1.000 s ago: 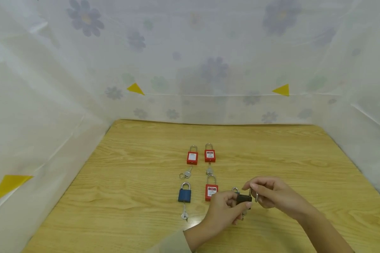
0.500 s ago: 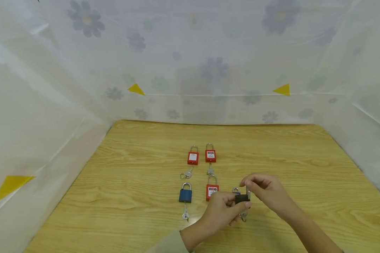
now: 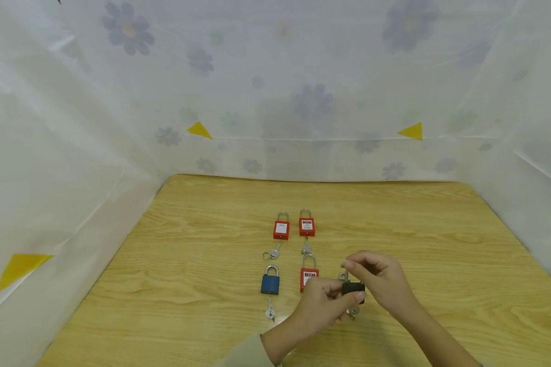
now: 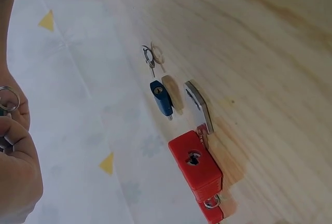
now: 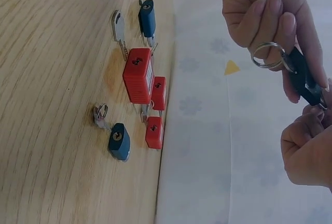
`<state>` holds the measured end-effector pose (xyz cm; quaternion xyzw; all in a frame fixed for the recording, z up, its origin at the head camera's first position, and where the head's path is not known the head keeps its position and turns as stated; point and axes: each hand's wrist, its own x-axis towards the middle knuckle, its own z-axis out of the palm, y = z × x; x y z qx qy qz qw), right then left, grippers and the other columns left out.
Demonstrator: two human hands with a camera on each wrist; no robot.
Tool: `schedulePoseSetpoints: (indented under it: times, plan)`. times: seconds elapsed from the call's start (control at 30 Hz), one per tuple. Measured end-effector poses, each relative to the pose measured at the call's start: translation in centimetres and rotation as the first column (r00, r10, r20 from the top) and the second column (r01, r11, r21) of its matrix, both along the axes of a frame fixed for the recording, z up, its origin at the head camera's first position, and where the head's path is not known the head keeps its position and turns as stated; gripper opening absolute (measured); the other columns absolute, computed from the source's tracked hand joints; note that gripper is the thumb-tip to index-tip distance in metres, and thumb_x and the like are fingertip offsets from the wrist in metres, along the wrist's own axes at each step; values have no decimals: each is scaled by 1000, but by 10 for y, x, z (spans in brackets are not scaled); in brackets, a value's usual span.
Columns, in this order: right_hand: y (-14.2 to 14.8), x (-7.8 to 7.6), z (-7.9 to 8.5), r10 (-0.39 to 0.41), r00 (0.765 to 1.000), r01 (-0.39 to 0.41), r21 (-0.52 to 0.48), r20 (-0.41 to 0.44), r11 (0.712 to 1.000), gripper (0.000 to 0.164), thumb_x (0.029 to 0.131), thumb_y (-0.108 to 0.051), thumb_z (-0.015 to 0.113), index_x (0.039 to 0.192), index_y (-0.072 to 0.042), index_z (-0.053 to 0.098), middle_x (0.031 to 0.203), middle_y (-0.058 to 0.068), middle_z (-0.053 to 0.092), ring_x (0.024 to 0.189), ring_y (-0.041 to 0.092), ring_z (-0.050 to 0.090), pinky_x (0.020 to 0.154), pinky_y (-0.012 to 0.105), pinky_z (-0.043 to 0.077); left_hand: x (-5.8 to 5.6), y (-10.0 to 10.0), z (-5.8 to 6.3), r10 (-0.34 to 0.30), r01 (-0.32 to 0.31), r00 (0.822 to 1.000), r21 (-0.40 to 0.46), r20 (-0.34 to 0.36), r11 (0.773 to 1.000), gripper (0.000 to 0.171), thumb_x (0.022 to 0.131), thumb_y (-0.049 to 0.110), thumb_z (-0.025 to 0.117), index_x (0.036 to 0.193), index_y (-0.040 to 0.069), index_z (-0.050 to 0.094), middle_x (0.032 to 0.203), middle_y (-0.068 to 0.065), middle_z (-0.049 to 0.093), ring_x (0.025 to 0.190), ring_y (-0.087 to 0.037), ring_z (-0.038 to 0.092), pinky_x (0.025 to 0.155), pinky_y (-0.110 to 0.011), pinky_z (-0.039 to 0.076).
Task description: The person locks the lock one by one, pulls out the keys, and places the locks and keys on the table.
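Observation:
A black padlock is up off the table in the head view, its body gripped between the thumb and fingers of my left hand. The thumb and forefinger of my right hand pinch the top of its metal shackle. In the right wrist view a metal ring hangs at one end of the black body. A blue padlock with a key ring beside it lies beyond the hands; they hide most of it in the head view.
On the wooden table lie two red padlocks at the back, and a third red padlock partly behind my left hand. Another blue padlock lies left, above its key. White sheeting walls the table.
My right hand has moved left with the shackle, which has gone from the black padlock's right end to stand over its left end. The left hand keeps its grip, nearly still.

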<state>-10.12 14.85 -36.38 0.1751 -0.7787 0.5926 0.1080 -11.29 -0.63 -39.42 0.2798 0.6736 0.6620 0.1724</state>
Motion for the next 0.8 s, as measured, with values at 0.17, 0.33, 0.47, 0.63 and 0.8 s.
schedulePoseSetpoints:
  times: [0.17, 0.33, 0.47, 0.63, 0.8]
  plan:
    - [-1, 0, -1, 49, 998, -50, -34, -40, 998, 28, 89, 4, 53, 87, -20, 69, 75, -13, 60, 55, 12, 37, 45, 28, 33, -1, -2, 1, -4, 4, 1000, 8, 17, 1000, 31, 89, 17, 61, 85, -12, 68, 55, -35, 46, 38, 4, 33, 36, -12, 24]
    - [-1, -1, 0, 72, 996, -73, -23, -55, 997, 27, 90, 4, 52, 86, -17, 67, 72, -11, 59, 52, 11, 39, 43, 27, 35, -2, -4, 1, -20, 20, 1000, 38, 5, 999, 29, 89, 14, 61, 85, -13, 68, 54, -34, 45, 38, 5, 32, 36, -12, 23]
    - [-1, -1, 1, 112, 991, -113, -3, -79, 994, 21, 91, 6, 49, 85, -10, 63, 66, -6, 56, 48, 11, 40, 41, 25, 37, -3, -6, 3, -22, 22, 1000, 47, -19, 999, 29, 89, 14, 61, 81, -14, 67, 48, -29, 41, 37, 5, 29, 36, -12, 21]
    - [-1, -3, 0, 193, 971, -195, -4, -141, 981, 16, 90, 11, 47, 84, 2, 57, 63, 2, 52, 45, 14, 36, 38, 22, 35, -4, -7, 5, -37, 40, 999, 83, -33, 996, 31, 89, 11, 60, 76, -16, 65, 42, -19, 32, 36, 5, 23, 34, -14, 17]
    - [-4, -4, 0, 196, 962, -197, 14, -192, 980, 18, 88, 14, 47, 83, 0, 57, 61, 4, 49, 44, 14, 34, 37, 20, 33, -5, -9, 8, -47, 51, 998, 124, -33, 991, 33, 90, 9, 59, 73, -19, 62, 41, -19, 29, 35, 4, 23, 33, -15, 16]
